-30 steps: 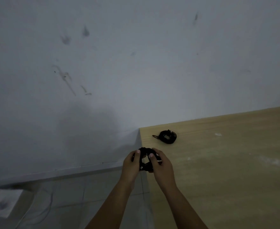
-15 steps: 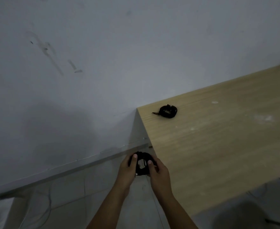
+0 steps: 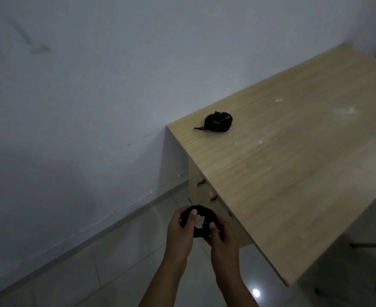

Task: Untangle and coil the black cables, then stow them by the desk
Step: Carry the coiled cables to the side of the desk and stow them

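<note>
A small coil of black cable [image 3: 201,222] is held between both my hands, over the floor just left of the wooden desk [image 3: 293,173]. My left hand [image 3: 180,231] grips its left side with the thumb on top. My right hand [image 3: 223,237] grips its right side, thumb pressed on the coil. A second black cable coil [image 3: 218,122] lies on the desk top near its far left corner, one short end sticking out to the left.
A grey-white wall [image 3: 94,107] runs behind the desk and meets a tiled floor [image 3: 116,262] at a skirting line. The desk's side panel [image 3: 207,196] stands right beside my hands. Dark chair or stand legs [image 3: 368,244] show at the right edge.
The view has swung down and to the right. My hands with the coil have moved off the desk corner and down beside the desk's side panel. The coil on the desk has not moved.
</note>
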